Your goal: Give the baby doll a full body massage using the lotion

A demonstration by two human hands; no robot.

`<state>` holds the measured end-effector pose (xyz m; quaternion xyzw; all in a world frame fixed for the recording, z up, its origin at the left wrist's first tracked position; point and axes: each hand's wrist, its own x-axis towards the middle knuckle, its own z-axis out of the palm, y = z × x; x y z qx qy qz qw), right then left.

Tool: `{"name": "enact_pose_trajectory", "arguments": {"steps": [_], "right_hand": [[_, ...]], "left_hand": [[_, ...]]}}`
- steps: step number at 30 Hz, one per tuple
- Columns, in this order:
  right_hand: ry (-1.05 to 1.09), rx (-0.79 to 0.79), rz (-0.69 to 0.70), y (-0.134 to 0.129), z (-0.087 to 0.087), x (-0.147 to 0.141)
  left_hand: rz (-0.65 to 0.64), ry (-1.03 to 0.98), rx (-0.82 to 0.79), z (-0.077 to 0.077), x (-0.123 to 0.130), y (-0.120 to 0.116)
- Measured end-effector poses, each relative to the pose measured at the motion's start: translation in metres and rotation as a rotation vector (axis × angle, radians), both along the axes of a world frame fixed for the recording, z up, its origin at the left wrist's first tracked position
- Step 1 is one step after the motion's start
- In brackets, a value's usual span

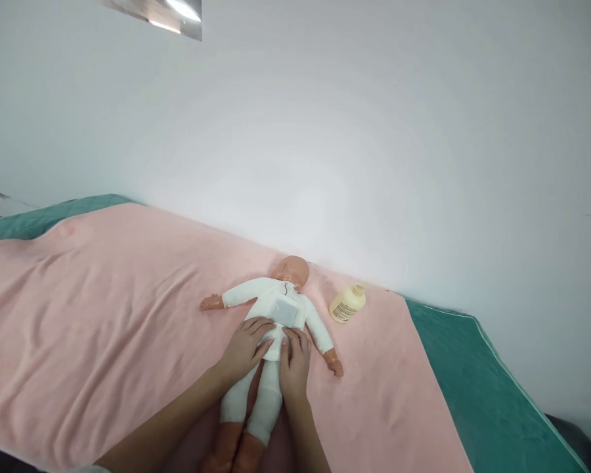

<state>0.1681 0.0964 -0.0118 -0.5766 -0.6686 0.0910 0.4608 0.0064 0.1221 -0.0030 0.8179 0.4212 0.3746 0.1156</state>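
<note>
A doll (263,309) in a white outfit lies stretched on the pink cloth, its bald head toward the wall and its arms spread out. A grey rectangular panel (284,311) sits on its torso. My left hand (245,346) rests on the left side of the doll's lower torso, fingers extended over the white fabric. On the right side of the same area lies my right hand (294,358), its fingers slightly bent and the thumb apart. Both hands touch the doll just below the panel. Its lower legs run out of view at the bottom.
A pale yellow bottle (347,304) without a cap stands to the right of the doll's head. The pink cloth (103,295) has folds at the left. Green cloth (463,368) shows beneath it. A white wall (354,144) rises behind.
</note>
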Motion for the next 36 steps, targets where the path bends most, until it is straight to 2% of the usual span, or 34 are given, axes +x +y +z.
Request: {"name": "enact_pose_trajectory", "arguments": {"steps": [5, 9, 14, 17, 22, 26, 36], "right_hand": [[-0.003, -0.064, 0.010, 0.001, 0.003, 0.000], [0.042, -0.037, 0.042, 0.005, 0.018, 0.001], [0.077, 0.048, -0.028, 0.033, 0.039, 0.004], [0.037, 0.051, -0.026, 0.055, 0.042, 0.002], [-0.011, 0.014, 0.025, 0.072, 0.030, -0.005], [-0.047, -0.010, 0.033, 0.074, 0.023, -0.008], [-0.084, 0.008, -0.025, 0.073, 0.017, -0.007]], "left_hand": [[-0.012, 0.018, -0.038, 0.004, 0.002, 0.005], [-0.039, 0.009, -0.055, 0.016, 0.002, 0.015], [0.073, -0.041, 0.050, 0.034, 0.014, 0.039], [0.091, 0.023, 0.067, 0.039, 0.024, 0.054], [0.095, 0.085, 0.037, 0.032, 0.031, 0.067], [0.109, 0.109, 0.020, 0.023, 0.029, 0.067], [0.137, 0.113, 0.069, 0.013, 0.029, 0.067]]}}
